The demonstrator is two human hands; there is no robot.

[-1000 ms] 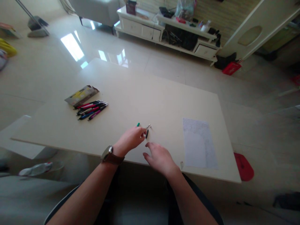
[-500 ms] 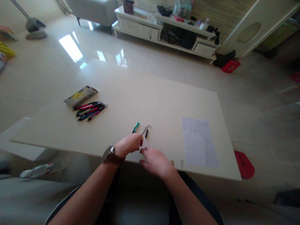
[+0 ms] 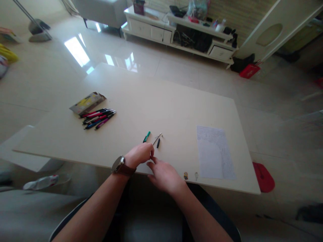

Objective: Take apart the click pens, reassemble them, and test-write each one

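Left hand (image 3: 140,155) and right hand (image 3: 164,175) meet near the fingertips; whether either grip holds anything, I cannot tell. Green pen barrel (image 3: 147,134) and black sleeve (image 3: 158,143) lie just beyond on the counter (image 3: 176,111), presumably for easy reach.

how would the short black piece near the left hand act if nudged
The short black piece would probably roll, since it looks like a slim tube lying on the smooth tabletop. It's likely light, being so small.
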